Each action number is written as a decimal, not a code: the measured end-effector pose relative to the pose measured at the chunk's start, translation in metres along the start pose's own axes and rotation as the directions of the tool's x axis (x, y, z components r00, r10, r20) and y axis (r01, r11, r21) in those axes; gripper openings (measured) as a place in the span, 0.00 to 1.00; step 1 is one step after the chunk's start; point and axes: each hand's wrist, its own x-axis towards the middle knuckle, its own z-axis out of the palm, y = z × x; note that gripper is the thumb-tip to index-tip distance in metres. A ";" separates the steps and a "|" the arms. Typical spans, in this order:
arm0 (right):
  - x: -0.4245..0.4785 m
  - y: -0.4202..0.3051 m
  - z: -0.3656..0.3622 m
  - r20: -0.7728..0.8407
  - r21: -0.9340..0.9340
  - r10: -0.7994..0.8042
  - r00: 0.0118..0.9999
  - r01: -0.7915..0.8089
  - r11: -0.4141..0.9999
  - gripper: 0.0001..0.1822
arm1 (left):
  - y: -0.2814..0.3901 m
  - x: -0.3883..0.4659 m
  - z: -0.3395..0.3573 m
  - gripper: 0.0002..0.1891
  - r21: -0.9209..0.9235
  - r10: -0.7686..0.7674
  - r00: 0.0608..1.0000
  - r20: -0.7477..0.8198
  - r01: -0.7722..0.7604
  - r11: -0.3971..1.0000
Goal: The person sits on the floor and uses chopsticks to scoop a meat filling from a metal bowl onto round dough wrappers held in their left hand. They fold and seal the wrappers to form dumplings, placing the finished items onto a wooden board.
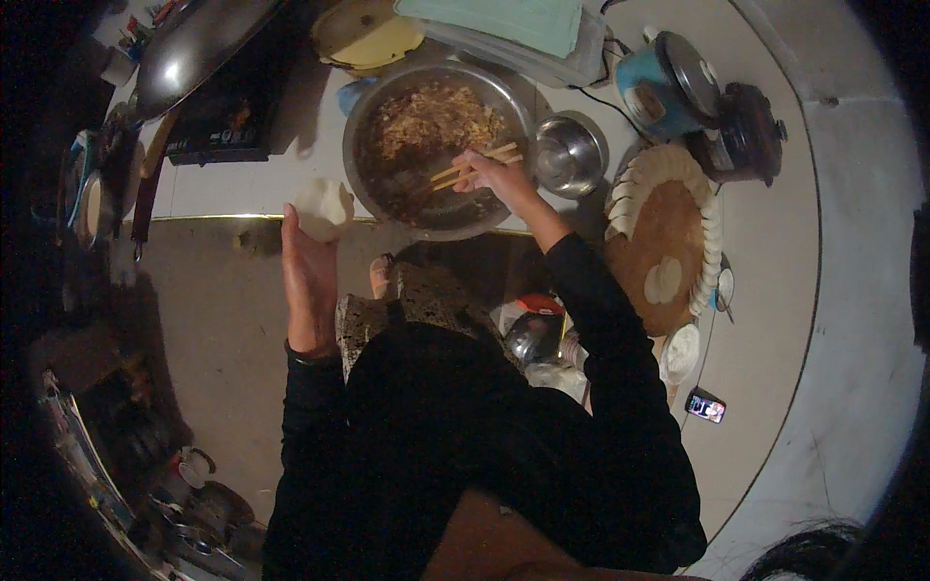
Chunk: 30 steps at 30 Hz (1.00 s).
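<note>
On the upturned fingers of my left hand (311,283) lies a round, pale dough wrapper (322,207), just left of a large metal basin (465,221). My right hand (492,176) grips a pair of wooden chopsticks (445,173) over that basin. Their tips point left, low inside it; whether they hold any food is too dim to tell. Chopped filling (436,120) is heaped against the basin's far side. To the right, a round wooden board (679,225) carries pleated dumplings (708,247) along its rim and a few flat wrappers (662,279) near its front.
A shiny steel bowl (570,156) touches or nearly touches the basin's right side. Behind the board stand a teal rice cooker (657,91) and a dark lidded pot (748,134). A bowl of white powder (681,352) and a phone (705,407) lie nearer. At upper left are a wok (196,58) and a black cooktop (225,131).
</note>
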 end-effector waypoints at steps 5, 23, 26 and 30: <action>-0.013 0.005 0.001 -0.020 0.156 -0.024 1.000 0.027 0.987 0.21 | -0.003 -0.002 -0.011 0.29 0.043 -0.005 1.000 -0.018 0.006 0.999; -0.083 -0.074 0.003 0.030 0.162 -0.275 0.961 0.267 0.950 0.21 | -0.032 0.010 0.051 0.40 0.124 -0.298 0.932 0.208 0.277 0.953; -0.100 -0.083 0.005 -0.009 -0.032 -0.274 0.962 0.274 0.961 0.19 | -0.031 0.007 0.061 0.41 0.002 -0.334 0.917 0.218 0.342 0.940; -0.117 -0.087 -0.004 -0.047 -0.060 -0.324 0.945 0.321 0.945 0.19 | -0.025 -0.001 0.065 0.41 -0.089 -0.409 0.885 0.220 0.436 0.895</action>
